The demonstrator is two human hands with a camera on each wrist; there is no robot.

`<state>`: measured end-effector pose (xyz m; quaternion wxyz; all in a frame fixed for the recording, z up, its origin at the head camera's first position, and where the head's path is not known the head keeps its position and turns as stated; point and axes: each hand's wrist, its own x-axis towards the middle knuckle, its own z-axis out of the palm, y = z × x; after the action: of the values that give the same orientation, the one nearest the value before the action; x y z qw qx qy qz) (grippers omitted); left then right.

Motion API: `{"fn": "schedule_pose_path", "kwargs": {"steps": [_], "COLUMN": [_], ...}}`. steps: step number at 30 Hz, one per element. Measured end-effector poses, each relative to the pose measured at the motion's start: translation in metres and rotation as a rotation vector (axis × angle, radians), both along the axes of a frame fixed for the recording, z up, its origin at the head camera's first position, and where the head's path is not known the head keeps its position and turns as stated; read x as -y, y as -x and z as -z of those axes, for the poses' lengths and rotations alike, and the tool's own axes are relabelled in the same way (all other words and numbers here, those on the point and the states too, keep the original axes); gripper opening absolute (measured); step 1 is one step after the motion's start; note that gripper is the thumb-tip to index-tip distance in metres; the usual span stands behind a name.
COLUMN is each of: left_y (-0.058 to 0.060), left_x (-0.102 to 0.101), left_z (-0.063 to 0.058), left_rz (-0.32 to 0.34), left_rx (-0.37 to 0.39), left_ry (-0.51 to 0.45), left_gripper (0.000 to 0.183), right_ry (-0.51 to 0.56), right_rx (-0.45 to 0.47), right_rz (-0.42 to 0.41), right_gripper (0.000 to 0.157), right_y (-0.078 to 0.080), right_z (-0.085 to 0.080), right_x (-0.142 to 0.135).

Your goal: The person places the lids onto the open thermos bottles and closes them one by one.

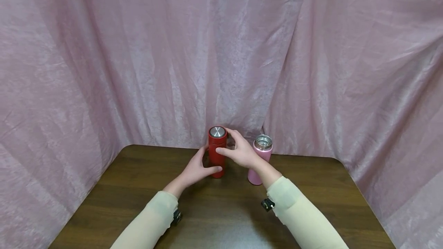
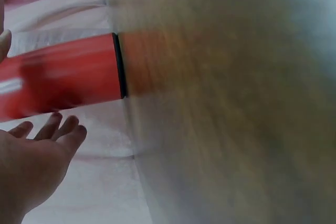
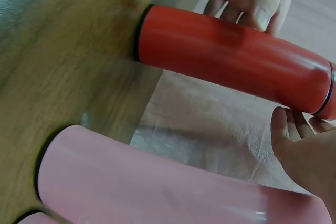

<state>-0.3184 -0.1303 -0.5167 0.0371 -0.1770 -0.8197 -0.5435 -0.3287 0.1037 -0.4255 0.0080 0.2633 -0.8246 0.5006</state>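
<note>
A red thermos bottle [image 1: 217,155] with a silver-topped lid stands upright near the table's back edge. My left hand [image 1: 194,170] is at its left side, low down, thumb across the front. In the left wrist view those fingers [image 2: 65,129] lie beside the red wall, not wrapped round it. On the other side, my right hand [image 1: 243,153] has its thumb in front of the body and its fingertips by the lid. Its fingers [image 3: 294,124] are loosely bent at the bottle's edge in the right wrist view; firm contact cannot be seen.
Right of the red bottle stands a pink thermos bottle [image 1: 260,156] without a lid, its steel mouth exposed, partly behind my right wrist. Another pink piece with a black rim [image 3: 34,217] shows at the corner. Pink curtains [image 1: 207,49] hang behind the brown wooden table [image 1: 128,191].
</note>
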Motion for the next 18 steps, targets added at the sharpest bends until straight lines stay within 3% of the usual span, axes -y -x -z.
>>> {"fn": "schedule_pose_path", "kwargs": {"steps": [9,14,18], "left_y": [-0.015,-0.024,-0.032], "left_x": [0.004,0.008,0.011], "left_z": [-0.002,-0.004,-0.008], "left_rz": [0.021,-0.005,-0.027], "left_rx": [-0.073,-0.098,-0.159], "left_ry": [0.039,0.036,0.043], "left_gripper": [0.109,0.110,0.107], "right_ry": [0.028,0.071,0.089], "right_rx": [-0.068,-0.116,-0.155], "right_rz": [-0.001,-0.045,-0.084], "right_gripper": [0.085,0.083,0.083], "right_y": [-0.012,-0.023,-0.032], "right_z": [0.010,0.015,0.019], "right_x": [-0.010,-0.017,-0.025]}}
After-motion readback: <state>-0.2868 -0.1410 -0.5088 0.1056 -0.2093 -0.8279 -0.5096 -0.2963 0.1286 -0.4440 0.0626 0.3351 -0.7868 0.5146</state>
